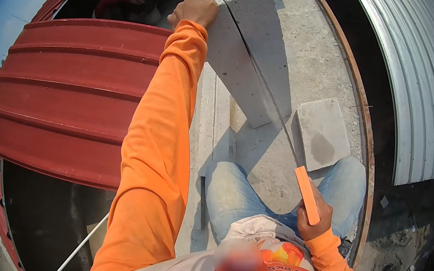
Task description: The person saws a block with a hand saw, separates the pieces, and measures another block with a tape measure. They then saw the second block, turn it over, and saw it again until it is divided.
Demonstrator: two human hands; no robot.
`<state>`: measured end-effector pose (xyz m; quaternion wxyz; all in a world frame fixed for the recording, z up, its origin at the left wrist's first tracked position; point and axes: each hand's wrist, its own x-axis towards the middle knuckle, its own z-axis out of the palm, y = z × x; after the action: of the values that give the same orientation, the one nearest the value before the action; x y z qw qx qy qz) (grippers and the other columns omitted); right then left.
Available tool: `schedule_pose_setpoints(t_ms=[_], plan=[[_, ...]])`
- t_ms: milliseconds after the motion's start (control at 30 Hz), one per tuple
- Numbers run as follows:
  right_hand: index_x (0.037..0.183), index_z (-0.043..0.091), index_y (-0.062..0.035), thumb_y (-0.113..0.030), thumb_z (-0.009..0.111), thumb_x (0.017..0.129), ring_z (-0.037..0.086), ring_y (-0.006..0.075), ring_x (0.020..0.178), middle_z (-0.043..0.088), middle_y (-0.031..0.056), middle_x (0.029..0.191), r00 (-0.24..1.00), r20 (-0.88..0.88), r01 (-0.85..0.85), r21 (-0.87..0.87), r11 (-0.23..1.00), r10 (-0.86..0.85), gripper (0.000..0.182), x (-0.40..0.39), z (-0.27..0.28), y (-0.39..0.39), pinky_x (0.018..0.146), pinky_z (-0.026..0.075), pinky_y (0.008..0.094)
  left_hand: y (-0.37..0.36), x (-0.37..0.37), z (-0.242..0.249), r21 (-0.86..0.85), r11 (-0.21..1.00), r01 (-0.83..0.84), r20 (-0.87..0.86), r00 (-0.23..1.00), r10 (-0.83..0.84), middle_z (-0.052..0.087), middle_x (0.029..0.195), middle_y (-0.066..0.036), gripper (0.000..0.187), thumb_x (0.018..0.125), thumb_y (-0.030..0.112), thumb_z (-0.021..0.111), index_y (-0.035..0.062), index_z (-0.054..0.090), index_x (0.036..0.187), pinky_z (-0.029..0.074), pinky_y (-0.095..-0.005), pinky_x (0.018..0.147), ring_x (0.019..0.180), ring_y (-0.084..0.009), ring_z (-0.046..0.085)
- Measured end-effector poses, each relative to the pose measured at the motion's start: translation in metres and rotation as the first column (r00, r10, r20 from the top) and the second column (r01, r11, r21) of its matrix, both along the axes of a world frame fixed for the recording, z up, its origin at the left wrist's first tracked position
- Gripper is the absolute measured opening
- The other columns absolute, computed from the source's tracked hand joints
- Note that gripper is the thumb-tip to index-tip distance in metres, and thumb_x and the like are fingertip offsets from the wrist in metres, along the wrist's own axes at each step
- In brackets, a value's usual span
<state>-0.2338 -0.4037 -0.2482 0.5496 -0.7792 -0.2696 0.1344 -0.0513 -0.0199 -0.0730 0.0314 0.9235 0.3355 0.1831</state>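
Observation:
My right hand (pixel 314 214) is wrapped around the orange handle of a handsaw (pixel 306 194), low in front of my right thigh. The thin blade slants up and away into a long cut along a grey lightweight concrete block (pixel 233 62). This cut runs from the block's far end toward its near end, with a grey slab portion (pixel 263 36) on its right side. At the far left corner of the block, my left hand (pixel 196 10) grips the edge with curled fingers, the arm stretched straight out. Its fingertips are partly hidden.
A smaller grey block (pixel 323 132) lies on the concrete ledge (pixel 309 43) by my right knee. Red metal roofing (pixel 71 97) lies left, corrugated grey sheeting (pixel 427 83) right, beyond the ledge's rusty edge (pixel 364 110). Another person (pixel 126 8) is in shadow at upper left.

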Motion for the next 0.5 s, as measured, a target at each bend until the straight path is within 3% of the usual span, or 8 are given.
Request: schedule_pose_setpoints(t_ms=[33,67,200,233,300,367,467,500], plan=[[0.137,0.045,-0.0037,0.006,0.053,0.070,0.069,0.0290,0.086,0.062,0.0169,0.122,1.000,-0.020,0.001,-0.018,1.000,-0.001,0.068,0.005,0.005,0.005,0.078,0.055,0.0304,-0.001,-0.007,-0.005,-0.001,1.000,-0.005,-0.019,1.000,0.005,0.063,0.121,-0.013,0.048,0.091,0.032,0.032,0.0100,0.066,0.117,0.039,-0.0482,0.098,0.116,-0.0340,0.057],[0.134,0.048,-0.0043,0.002,0.055,0.073,0.067,0.0336,0.086,0.065,0.0176,0.114,0.959,0.269,0.059,0.116,0.992,-0.088,0.062,0.038,-0.001,0.042,0.076,0.055,0.0328,-0.002,-0.007,-0.002,0.002,1.000,-0.008,-0.022,1.000,0.008,0.063,0.121,-0.014,0.048,0.091,0.032,0.032,0.0099,0.066,0.116,0.039,-0.0484,0.098,0.116,-0.0341,0.057],[0.132,0.052,-0.0066,0.001,0.057,0.076,0.066,0.0243,0.077,0.068,0.0141,0.095,0.989,0.143,0.046,0.027,0.999,-0.050,0.056,0.108,0.050,0.144,0.072,0.052,0.0310,-0.012,-0.014,0.008,0.020,1.000,-0.018,0.022,1.000,0.017,0.063,0.120,-0.015,0.048,0.090,0.034,0.033,0.0106,0.066,0.115,0.040,-0.0478,0.098,0.114,-0.0364,0.057],[0.132,0.052,-0.0066,0.001,0.057,0.076,0.066,0.0243,0.077,0.068,0.0141,0.095,0.989,0.137,0.048,0.021,0.999,-0.051,0.056,0.103,0.043,0.135,0.072,0.052,0.0310,-0.009,-0.011,0.004,0.003,1.000,-0.030,0.015,0.999,0.030,0.063,0.120,-0.017,0.048,0.088,0.034,0.033,0.0118,0.066,0.115,0.041,-0.0470,0.097,0.114,-0.0385,0.057],[0.131,0.050,-0.0047,-0.004,0.060,0.076,0.066,0.0354,0.082,0.065,0.0204,0.104,0.995,0.075,0.061,0.127,0.990,-0.071,0.056,0.060,0.013,0.089,0.072,0.054,0.0341,-0.006,-0.007,0.003,-0.051,0.999,-0.007,0.034,0.999,0.009,0.063,0.121,-0.015,0.046,0.090,0.033,0.034,0.0102,0.065,0.116,0.042,-0.0476,0.098,0.115,-0.0371,0.057],[0.135,0.048,-0.0034,0.000,0.056,0.074,0.068,0.0232,0.076,0.065,0.0191,0.111,0.991,0.122,0.041,0.069,0.997,-0.049,0.062,0.002,-0.014,0.015,0.073,0.054,0.0291,0.058,0.028,-0.031,0.142,0.985,0.094,-0.034,0.995,-0.090,0.063,0.122,-0.013,0.046,0.091,0.032,0.033,0.0116,0.066,0.116,0.042,-0.0483,0.097,0.114,-0.0367,0.057],[0.135,0.048,-0.0031,0.001,0.055,0.073,0.068,0.0234,0.075,0.065,0.0189,0.113,0.999,-0.011,0.037,-0.042,0.998,-0.038,0.062,-0.019,0.001,-0.012,0.072,0.054,0.0283,0.006,0.006,-0.003,-0.033,0.999,-0.026,-0.011,1.000,0.025,0.063,0.122,-0.013,0.049,0.090,0.033,0.033,0.0089,0.066,0.116,0.038,-0.0468,0.099,0.113,-0.0338,0.058],[0.135,0.048,-0.0027,0.000,0.055,0.074,0.068,0.0233,0.074,0.067,0.0184,0.108,0.996,0.078,0.048,0.018,0.999,-0.049,0.061,0.001,0.000,0.011,0.071,0.053,0.0284,0.000,-0.001,-0.008,-0.040,0.999,-0.024,-0.023,0.999,0.024,0.063,0.122,-0.013,0.049,0.090,0.033,0.033,0.0089,0.066,0.116,0.038,-0.0468,0.099,0.113,-0.0338,0.058]])
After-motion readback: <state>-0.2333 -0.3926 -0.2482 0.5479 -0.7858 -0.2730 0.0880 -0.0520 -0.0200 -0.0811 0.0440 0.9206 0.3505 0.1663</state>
